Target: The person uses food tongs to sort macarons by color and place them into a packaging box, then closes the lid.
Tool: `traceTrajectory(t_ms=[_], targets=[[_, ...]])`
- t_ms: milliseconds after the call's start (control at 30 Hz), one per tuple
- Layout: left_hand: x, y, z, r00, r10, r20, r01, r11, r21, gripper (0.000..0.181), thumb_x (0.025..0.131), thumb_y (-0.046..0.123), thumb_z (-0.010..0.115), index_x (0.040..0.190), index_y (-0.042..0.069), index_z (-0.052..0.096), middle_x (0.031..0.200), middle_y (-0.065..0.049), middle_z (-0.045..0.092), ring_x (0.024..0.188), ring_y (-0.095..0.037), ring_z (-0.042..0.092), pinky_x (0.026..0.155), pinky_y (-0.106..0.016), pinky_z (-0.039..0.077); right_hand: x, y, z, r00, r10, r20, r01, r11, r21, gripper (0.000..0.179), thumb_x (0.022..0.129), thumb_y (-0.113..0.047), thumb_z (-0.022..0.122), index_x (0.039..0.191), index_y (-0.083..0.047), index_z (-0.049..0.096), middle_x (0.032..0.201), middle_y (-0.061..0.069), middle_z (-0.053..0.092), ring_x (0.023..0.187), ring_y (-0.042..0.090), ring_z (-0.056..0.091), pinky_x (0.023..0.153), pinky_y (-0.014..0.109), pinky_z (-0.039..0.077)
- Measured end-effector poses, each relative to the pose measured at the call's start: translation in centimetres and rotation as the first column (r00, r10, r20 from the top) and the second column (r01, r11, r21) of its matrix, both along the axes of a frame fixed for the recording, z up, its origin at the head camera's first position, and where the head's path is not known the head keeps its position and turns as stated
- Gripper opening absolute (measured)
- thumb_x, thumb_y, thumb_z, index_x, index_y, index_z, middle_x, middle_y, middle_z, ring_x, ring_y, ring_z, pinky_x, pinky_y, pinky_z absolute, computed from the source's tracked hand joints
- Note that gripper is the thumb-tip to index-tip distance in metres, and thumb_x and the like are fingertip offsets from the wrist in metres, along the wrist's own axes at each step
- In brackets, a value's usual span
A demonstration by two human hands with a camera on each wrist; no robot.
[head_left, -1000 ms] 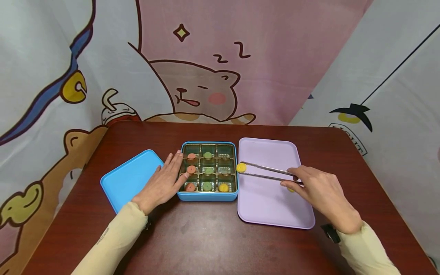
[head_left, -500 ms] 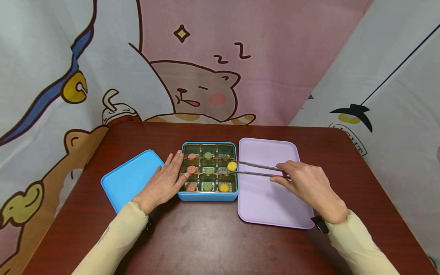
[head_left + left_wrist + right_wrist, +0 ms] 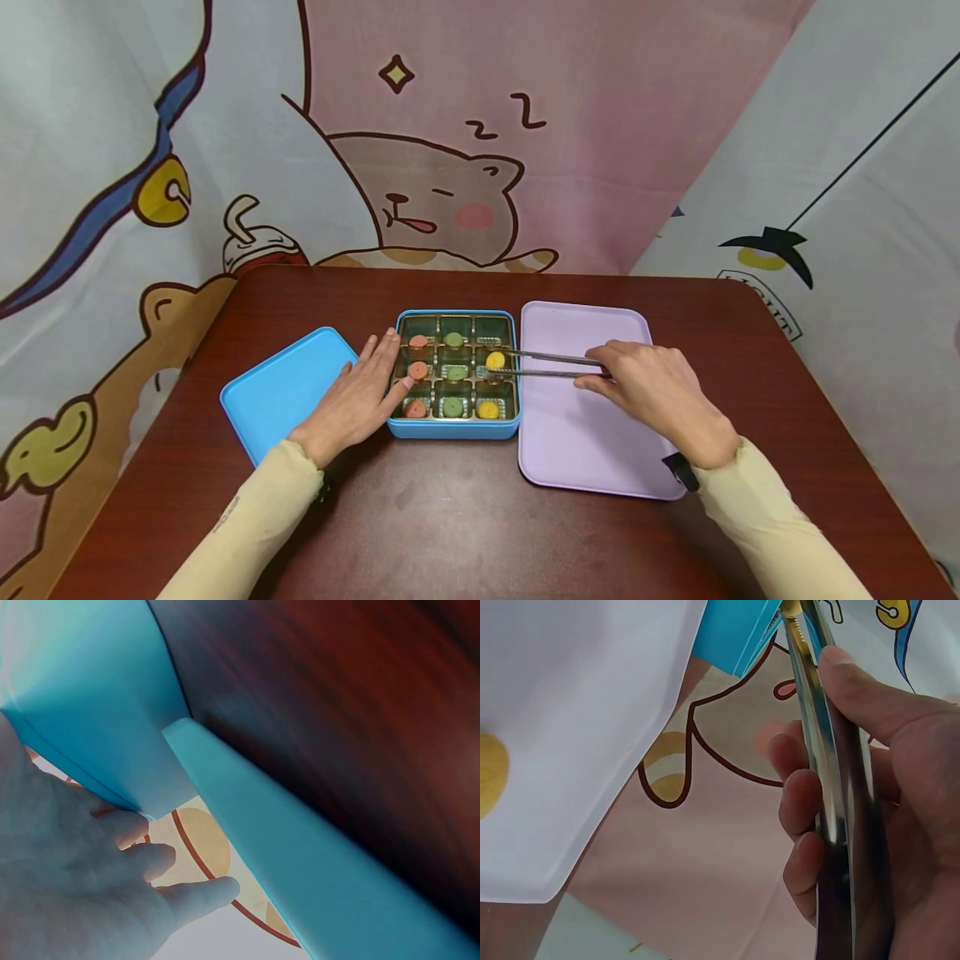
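My right hand (image 3: 660, 396) grips metal tongs (image 3: 558, 359), fingers curled round their arms in the right wrist view. Between the tongs' tips is a small round yellow piece (image 3: 495, 361), cookie-like, at the middle right compartment of the blue box (image 3: 453, 430); whether it touches the bottom I cannot tell. Pink pieces (image 3: 417, 370) fill the box's left column and green pieces (image 3: 452, 407) its middle column. Another yellow piece (image 3: 487, 409) lies in the front right compartment. My left hand (image 3: 352, 408) rests against the box's left side with fingers straight.
A blue lid (image 3: 285, 396) lies left of the box, partly under my left hand and forearm. Against the box's right side stands a lilac tray (image 3: 592, 454). The right wrist view shows a yellow piece (image 3: 490, 776) on the tray. A printed cloth hangs behind the table.
My right hand has moved left with the tongs, carrying the yellow piece from the tray's left edge to the middle right compartment. The left hand has stayed put.
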State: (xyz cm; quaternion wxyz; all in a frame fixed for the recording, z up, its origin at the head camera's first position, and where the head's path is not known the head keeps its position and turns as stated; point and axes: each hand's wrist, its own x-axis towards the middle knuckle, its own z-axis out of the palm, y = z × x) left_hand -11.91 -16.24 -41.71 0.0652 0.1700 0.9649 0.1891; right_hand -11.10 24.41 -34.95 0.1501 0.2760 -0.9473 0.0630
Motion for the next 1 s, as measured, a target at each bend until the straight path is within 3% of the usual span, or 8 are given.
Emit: traceTrajectory(t_ms=[767,1000], targets=[[0.1,0.1,0.0,1.000,0.007,0.006,-0.007,1.000,-0.007,0.077,0.111,0.051,0.036,0.167,0.006,0.009,0.174,-0.010,0.004,0.159,-0.035,0.006,0.117,-0.071,0.021,-1.1,-2.2,1.1,0.999,-0.025,0.048,0.020,0.994,0.103,0.034,0.081,-0.040,0.089,0.098,-0.012,0.079,0.072,-0.004,0.066,0.060,0.017,0.061,0.044,0.038,0.045],[0.0,0.0,0.0,1.000,0.000,-0.001,0.000,1.000,0.001,0.077,0.111,0.052,0.035,0.166,0.005,0.010,0.173,-0.011,0.005,0.159,-0.036,0.007,0.117,-0.070,0.021,-0.5,-1.6,1.5,0.998,-0.052,0.027,0.050,0.996,0.077,0.030,0.082,-0.041,0.088,0.090,-0.015,0.074,0.067,-0.006,0.058,0.058,0.018,0.057,0.040,0.037,0.039]])
